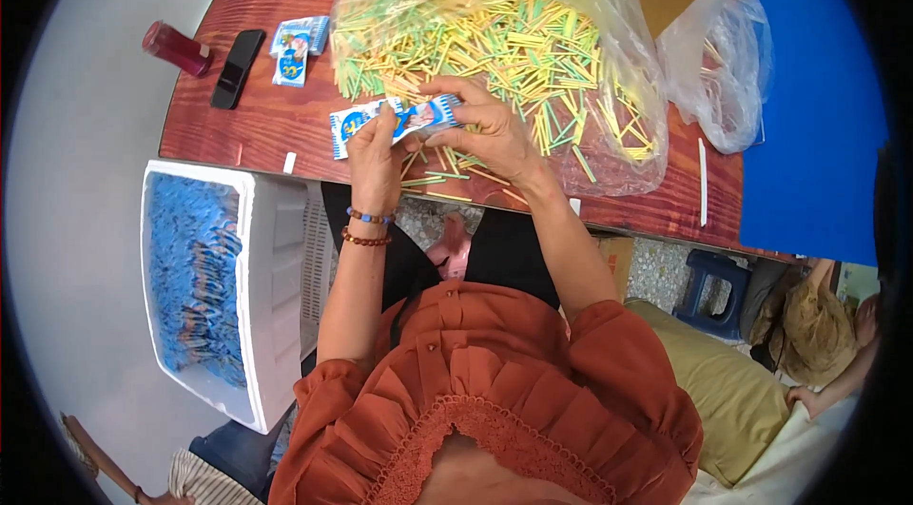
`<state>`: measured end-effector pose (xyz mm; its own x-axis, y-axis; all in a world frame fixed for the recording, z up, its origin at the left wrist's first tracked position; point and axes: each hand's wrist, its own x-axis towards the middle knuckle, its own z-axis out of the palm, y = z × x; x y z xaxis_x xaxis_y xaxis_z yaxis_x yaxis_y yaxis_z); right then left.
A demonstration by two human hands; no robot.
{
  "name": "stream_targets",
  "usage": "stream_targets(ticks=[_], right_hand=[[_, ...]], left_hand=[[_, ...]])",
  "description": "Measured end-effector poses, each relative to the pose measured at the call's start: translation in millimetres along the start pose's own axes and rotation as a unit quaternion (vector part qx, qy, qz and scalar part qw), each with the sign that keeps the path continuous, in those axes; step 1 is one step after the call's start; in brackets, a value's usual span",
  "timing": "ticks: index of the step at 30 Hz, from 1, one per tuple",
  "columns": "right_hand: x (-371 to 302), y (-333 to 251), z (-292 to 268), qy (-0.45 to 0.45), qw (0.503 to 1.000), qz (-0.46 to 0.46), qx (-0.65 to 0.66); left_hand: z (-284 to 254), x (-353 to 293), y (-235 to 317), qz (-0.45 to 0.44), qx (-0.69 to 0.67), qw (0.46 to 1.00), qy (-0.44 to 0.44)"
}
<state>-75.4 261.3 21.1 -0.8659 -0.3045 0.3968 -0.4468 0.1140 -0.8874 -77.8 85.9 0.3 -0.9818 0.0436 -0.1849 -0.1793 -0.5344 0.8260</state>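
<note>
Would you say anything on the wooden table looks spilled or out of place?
Yes, mildly: several yellow and green sticks lie loose on the red-brown wooden table, outside the clear plastic bag holding the rest, just below both hands' blue-and-white packet.

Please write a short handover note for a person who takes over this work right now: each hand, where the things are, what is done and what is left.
Left hand and right hand: both have a grip on one blue-and-white packet above the table edge.
Sticks: a big clear bag of yellow and green sticks lies open on the wooden table, right behind the hands.
More packets lie at the left of the table, beside a black phone.
Done: the white foam box at the left holds many blue packets.
Left: the bag remains very full.
</note>
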Motion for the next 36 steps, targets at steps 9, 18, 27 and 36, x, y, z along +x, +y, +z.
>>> stream_targets(ticks=[9,18,27,36], right_hand=[[-4.8,51.5,-90.7,0.215,0.961,0.172,-0.014],[46.8,100.3,-150.7,0.083,0.88,0.022,-0.467],[66.5,121.9,-157.8,0.002,0.816,0.034,-0.577],[52.3,96.3,-155.9,0.198,0.959,0.108,-0.169]], left_hand=[[-21.7,1.5,3.9,0.071,-0.04,0.996,0.021],[-27.3,-7.0,8.4,0.031,-0.058,0.997,0.045],[-30.6,-3.1,12.5,0.024,-0.078,0.996,0.048],[-28.2,-3.7,13.5,0.012,-0.096,0.995,0.026]])
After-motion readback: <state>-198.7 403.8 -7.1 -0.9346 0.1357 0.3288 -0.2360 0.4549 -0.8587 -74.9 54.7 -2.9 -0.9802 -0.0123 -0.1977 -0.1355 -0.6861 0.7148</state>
